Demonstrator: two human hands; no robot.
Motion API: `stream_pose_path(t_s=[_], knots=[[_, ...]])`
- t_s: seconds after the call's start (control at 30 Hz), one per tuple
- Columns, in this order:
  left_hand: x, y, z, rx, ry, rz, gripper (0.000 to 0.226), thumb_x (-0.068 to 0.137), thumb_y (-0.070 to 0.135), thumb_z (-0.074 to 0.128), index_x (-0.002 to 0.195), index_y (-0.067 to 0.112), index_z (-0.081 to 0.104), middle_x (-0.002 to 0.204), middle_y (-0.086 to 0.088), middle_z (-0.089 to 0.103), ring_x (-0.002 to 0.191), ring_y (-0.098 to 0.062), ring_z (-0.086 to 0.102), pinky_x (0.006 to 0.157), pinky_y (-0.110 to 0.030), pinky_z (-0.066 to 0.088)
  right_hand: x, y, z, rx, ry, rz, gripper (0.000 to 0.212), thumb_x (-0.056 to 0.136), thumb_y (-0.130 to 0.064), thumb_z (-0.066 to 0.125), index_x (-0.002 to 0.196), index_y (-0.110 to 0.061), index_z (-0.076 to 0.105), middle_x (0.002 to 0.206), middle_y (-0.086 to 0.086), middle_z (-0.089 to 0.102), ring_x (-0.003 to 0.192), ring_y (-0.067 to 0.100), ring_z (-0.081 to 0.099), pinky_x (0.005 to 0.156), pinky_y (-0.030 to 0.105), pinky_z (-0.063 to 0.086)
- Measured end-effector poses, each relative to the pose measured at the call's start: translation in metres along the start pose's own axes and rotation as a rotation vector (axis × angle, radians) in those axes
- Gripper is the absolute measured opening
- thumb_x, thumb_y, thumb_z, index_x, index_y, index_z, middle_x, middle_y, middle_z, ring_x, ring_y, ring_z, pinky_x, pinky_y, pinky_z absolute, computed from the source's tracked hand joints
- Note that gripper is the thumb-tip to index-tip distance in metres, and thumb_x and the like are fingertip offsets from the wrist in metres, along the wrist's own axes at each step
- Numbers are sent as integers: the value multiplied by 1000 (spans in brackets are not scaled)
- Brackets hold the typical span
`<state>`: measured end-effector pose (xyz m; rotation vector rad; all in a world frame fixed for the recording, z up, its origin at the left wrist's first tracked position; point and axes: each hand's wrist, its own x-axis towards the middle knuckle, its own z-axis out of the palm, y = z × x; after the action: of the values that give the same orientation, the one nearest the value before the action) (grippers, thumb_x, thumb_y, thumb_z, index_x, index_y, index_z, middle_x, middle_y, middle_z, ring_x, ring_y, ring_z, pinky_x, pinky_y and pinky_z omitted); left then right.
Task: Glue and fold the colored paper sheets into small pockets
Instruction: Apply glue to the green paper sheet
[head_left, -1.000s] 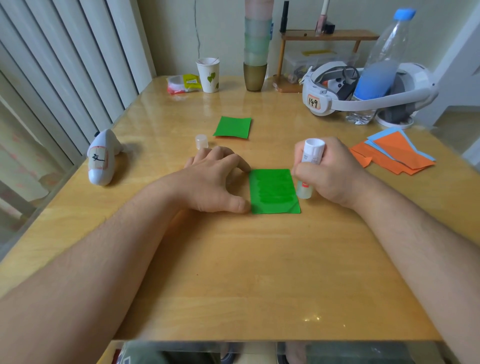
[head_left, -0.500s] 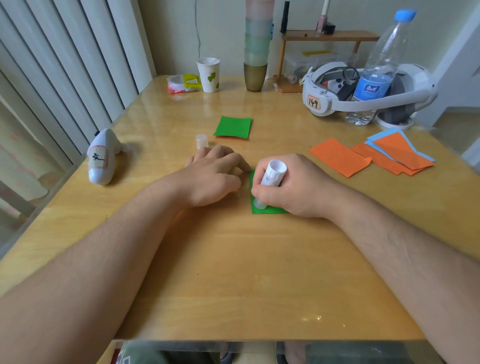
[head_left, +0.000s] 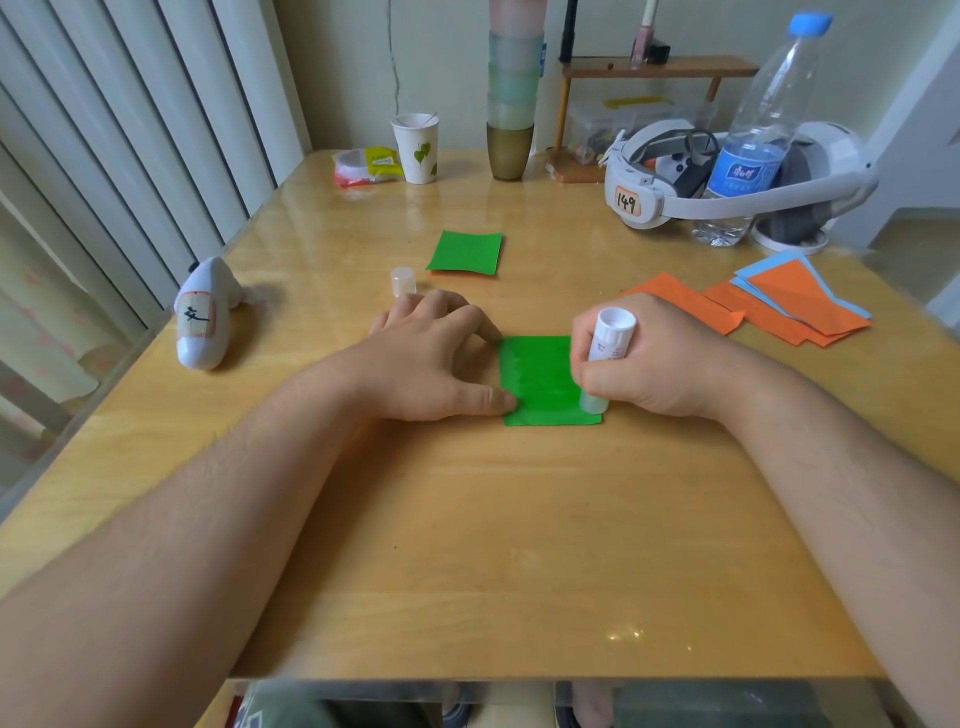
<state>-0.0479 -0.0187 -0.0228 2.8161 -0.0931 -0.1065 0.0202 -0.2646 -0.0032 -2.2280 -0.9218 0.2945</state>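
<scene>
Green paper (head_left: 537, 379) lies flat near the middle of the wooden table (head_left: 467, 519), between the two hands. Largest of the things on the table is the white headset (head_left: 737, 192) at the far right, with a water bottle (head_left: 758, 135) standing inside its band. A stack of cups (head_left: 511, 104) and a paper cup (head_left: 416, 148) stand at the far edge. Orange and blue sheets (head_left: 779, 306) lie fanned out to the right, and a second green piece (head_left: 466, 253) lies farther back. A white controller (head_left: 200, 317) rests at the left edge. The left hand (head_left: 431, 364) rests with fingers spread and lightly bent, its thumb and forefinger pressing the paper's left edge. The right hand (head_left: 649, 358) is curled around a glue stick (head_left: 605, 358), whose tip touches the sheet's right side. A small clear cap (head_left: 403, 281) stands just beyond the left fingers.
</scene>
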Motion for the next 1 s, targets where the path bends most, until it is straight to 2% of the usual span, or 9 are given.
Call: stream_pose_path(t_s=[0.13, 0.23, 0.3, 0.4, 0.53, 0.63, 0.73, 0.87, 1.0], knots=[[0, 1, 0, 12, 4, 2, 91, 50, 94, 48, 132, 53, 47, 142, 15, 33, 137, -16, 22, 115, -45, 24, 2, 2, 2, 22, 61, -26, 8, 67, -26, 62, 64, -19, 62, 58, -3, 57, 61, 12, 50, 62, 36, 41], [0, 0, 0, 15, 2, 2, 91, 51, 94, 49, 132, 54, 46, 144, 14, 33, 138, -17, 22, 117, -46, 25, 3, 1, 2, 176, 188, -97, 19, 67, -22, 60, 65, -3, 60, 59, 16, 55, 61, 16, 48, 59, 34, 37], [-1, 1, -1, 8, 0, -4, 90, 51, 93, 48, 131, 54, 46, 143, 14, 33, 138, -16, 22, 117, -46, 24, 3, -4, 4, 257, 209, -134, 27, 68, -22, 61, 68, 5, 60, 56, 13, 55, 60, 15, 49, 58, 33, 36], [-2, 3, -2, -17, -4, -10, 80, 55, 83, 49, 129, 53, 47, 141, 15, 34, 138, -17, 22, 115, -42, 23, 4, -10, 15, 241, 133, -137, 16, 74, -21, 66, 70, -5, 66, 59, 1, 61, 62, 14, 54, 59, 34, 41], [-1, 5, -4, -99, -13, -37, 50, 72, 59, 45, 122, 54, 49, 143, 14, 35, 138, -17, 22, 112, -39, 21, 7, -18, 29, 184, 70, -125, 10, 75, -28, 68, 73, -18, 69, 72, 5, 69, 66, 13, 57, 61, 32, 44], [0, 5, -3, -113, -23, -38, 38, 76, 58, 43, 113, 57, 46, 143, 14, 36, 138, -18, 22, 114, -41, 21, 7, -22, 33, 130, 50, -109, 11, 75, -34, 68, 75, -23, 71, 76, 2, 71, 71, 17, 61, 66, 34, 47], [0, 5, -2, -71, -17, -36, 41, 75, 64, 45, 114, 55, 47, 143, 13, 36, 138, -18, 22, 115, -42, 21, 6, -25, 33, 113, 15, -73, 10, 74, -35, 70, 75, -25, 71, 74, -3, 70, 69, 8, 57, 65, 31, 46], [-1, 5, -1, -42, -1, -30, 57, 72, 67, 46, 127, 50, 51, 143, 13, 36, 139, -18, 21, 114, -41, 21, 3, -27, 25, 31, -33, -45, 8, 80, -19, 74, 74, -21, 69, 70, -4, 68, 62, 5, 53, 59, 24, 43], [-1, 5, -1, -36, 2, -31, 61, 71, 68, 48, 130, 50, 50, 142, 13, 35, 139, -18, 22, 115, -41, 21, -2, -23, 13, -12, -75, -25, 10, 81, -15, 73, 74, -22, 70, 69, -3, 68, 63, 5, 54, 59, 27, 45]])
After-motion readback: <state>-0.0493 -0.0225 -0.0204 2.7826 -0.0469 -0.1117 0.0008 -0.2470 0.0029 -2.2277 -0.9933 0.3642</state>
